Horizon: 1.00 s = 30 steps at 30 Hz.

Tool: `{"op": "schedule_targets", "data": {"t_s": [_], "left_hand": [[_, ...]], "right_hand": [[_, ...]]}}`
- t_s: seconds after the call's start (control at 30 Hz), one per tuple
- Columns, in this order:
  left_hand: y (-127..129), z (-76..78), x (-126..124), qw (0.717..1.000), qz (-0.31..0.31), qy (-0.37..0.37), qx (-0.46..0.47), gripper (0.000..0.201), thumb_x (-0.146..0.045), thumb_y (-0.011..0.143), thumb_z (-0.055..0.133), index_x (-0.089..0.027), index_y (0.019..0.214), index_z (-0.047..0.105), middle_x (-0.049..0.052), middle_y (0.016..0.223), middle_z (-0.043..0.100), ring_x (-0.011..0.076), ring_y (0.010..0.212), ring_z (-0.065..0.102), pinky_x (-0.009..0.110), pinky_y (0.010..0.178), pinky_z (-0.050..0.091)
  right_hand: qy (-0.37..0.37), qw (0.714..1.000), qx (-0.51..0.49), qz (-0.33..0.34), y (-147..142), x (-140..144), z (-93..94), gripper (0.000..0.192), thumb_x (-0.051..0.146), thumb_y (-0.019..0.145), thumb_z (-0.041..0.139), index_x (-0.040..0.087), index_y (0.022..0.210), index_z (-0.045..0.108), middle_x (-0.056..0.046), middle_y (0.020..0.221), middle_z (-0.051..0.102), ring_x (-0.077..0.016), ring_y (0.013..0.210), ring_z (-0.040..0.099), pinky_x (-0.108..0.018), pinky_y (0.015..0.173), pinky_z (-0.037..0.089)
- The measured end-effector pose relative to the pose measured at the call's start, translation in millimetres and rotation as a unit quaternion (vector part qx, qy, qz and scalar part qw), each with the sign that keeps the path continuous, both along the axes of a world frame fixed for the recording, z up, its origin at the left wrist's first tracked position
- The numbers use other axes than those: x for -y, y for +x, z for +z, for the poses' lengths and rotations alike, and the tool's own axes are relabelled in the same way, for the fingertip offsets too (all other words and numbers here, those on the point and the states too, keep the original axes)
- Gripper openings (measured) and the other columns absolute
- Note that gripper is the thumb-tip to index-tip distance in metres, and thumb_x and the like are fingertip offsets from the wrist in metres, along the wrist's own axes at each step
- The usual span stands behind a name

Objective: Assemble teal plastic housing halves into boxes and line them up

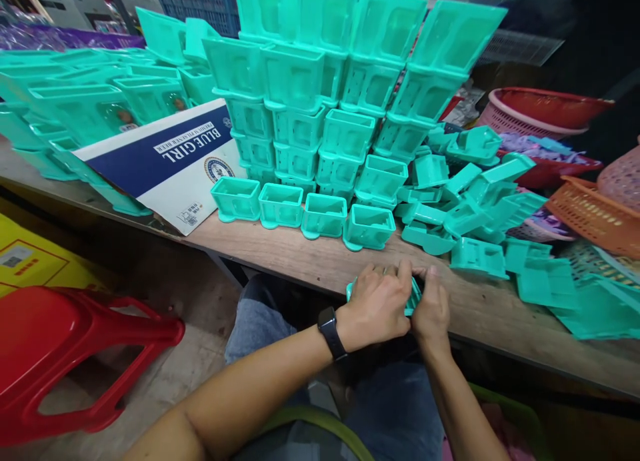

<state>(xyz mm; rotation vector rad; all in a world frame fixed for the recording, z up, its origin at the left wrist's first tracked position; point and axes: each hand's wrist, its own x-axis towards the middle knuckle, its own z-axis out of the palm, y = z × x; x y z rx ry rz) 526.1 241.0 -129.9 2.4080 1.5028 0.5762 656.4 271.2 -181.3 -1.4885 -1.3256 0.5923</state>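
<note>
Both of my hands close around one turquoise plastic box (414, 297) at the table's front edge. My left hand (377, 300), with a black watch on its wrist, lies over the top and covers most of it. Against the box's right side presses my right hand (432, 308), fingers bent. Just beyond stands a row of similar open-topped boxes (370, 226). Behind that row, more turquoise boxes (295, 124) are stacked several layers high. A loose heap of turquoise parts (470, 208) spreads to the right of my hands.
A white and blue carton panel (185, 161) leans left of the stack, with more turquoise boxes (75, 108) behind it. Coloured baskets (600, 211) stand at the right. On the floor at left is a red stool (45, 341). The wooden table (280, 251) ends above my legs.
</note>
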Motion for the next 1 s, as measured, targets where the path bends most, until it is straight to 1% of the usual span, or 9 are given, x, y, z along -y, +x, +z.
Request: {"op": "schedule_targets", "data": {"t_s": [0.2,0.27,0.37,0.53,0.7,0.77,0.87,0.93,1.0], "left_hand": [[-24,-4.7,9,0.998,-0.025,-0.028,0.058,0.108,-0.034,0.068,0.090,-0.015,0.155,0.028,0.020,0.139,0.064,0.0413,0.129,0.061,0.057,0.110,0.049],[-37,-14.1,15,0.990,-0.017,-0.036,0.137,0.114,-0.029,0.064,0.093,-0.020,0.157,0.027,0.019,0.152,0.055,0.0401,0.140,0.055,0.056,0.115,0.048],[-46,-31.8,23,0.967,0.034,-0.058,0.246,0.107,-0.028,0.069,0.091,-0.020,0.156,0.029,0.019,0.153,0.056,0.0374,0.139,0.058,0.052,0.113,0.052],[-28,-55.2,38,0.945,0.144,-0.001,0.295,0.105,-0.039,0.074,0.092,-0.018,0.156,0.030,0.021,0.149,0.059,0.0397,0.138,0.059,0.058,0.115,0.050],[-10,-68.7,63,0.927,0.050,0.013,0.371,0.109,-0.020,0.074,0.089,-0.019,0.161,0.023,0.021,0.158,0.049,0.0361,0.145,0.052,0.052,0.120,0.049],[-11,-70.6,71,0.914,0.004,-0.011,0.405,0.104,-0.013,0.076,0.083,-0.021,0.161,0.024,0.018,0.154,0.054,0.0304,0.130,0.066,0.045,0.111,0.057],[-23,-64.7,67,0.896,0.031,-0.025,0.442,0.075,-0.024,0.081,0.080,-0.020,0.147,0.045,0.010,0.121,0.072,0.0230,0.092,0.075,0.039,0.090,0.065],[-33,-55.9,51,0.880,0.063,-0.013,0.470,0.060,-0.034,0.079,0.083,-0.020,0.132,0.058,0.009,0.112,0.073,0.0257,0.099,0.073,0.042,0.097,0.061],[-37,-47.3,26,0.860,0.068,-0.024,0.506,0.058,-0.041,0.076,0.085,-0.021,0.126,0.061,0.012,0.125,0.070,0.0293,0.122,0.066,0.045,0.113,0.052]], "right_hand": [[0.018,0.998,0.001,0.054,1,-3,7.0,0.074,0.081,0.089,0.035,0.020,0.081,0.075,-0.015,0.091,0.079,-0.0336,0.099,0.070,-0.051,0.098,0.050],[0.023,0.997,0.001,0.078,2,-4,10.3,0.073,0.078,0.092,0.034,0.020,0.082,0.077,-0.015,0.097,0.080,-0.0325,0.106,0.071,-0.048,0.102,0.050],[0.029,0.999,0.002,0.044,0,-1,12.7,0.074,0.072,0.096,0.029,0.016,0.103,0.077,-0.018,0.117,0.077,-0.0334,0.118,0.068,-0.051,0.107,0.047],[0.038,0.996,0.019,-0.077,-8,35,7.9,0.073,0.070,0.091,0.040,0.011,0.126,0.066,-0.026,0.136,0.066,-0.0397,0.131,0.059,-0.058,0.111,0.042],[-0.005,0.998,0.041,-0.050,-9,62,-4.1,0.074,0.075,0.087,0.041,0.016,0.125,0.067,-0.022,0.134,0.070,-0.0376,0.126,0.063,-0.054,0.108,0.045],[0.005,0.998,0.043,-0.045,-4,58,-5.2,0.077,0.077,0.083,0.044,0.016,0.124,0.068,-0.022,0.134,0.070,-0.0388,0.128,0.062,-0.055,0.108,0.045],[0.018,0.998,0.032,-0.045,4,48,-3.1,0.080,0.079,0.081,0.042,0.016,0.122,0.068,-0.022,0.133,0.070,-0.0387,0.127,0.062,-0.055,0.107,0.045],[0.022,0.998,0.015,-0.052,5,45,-2.1,0.080,0.079,0.085,0.040,0.015,0.126,0.065,-0.022,0.132,0.070,-0.0372,0.125,0.064,-0.054,0.106,0.046],[0.027,0.997,-0.003,-0.068,0,47,-3.0,0.079,0.077,0.088,0.040,0.015,0.133,0.060,-0.022,0.132,0.070,-0.0355,0.124,0.064,-0.051,0.105,0.047]]}}
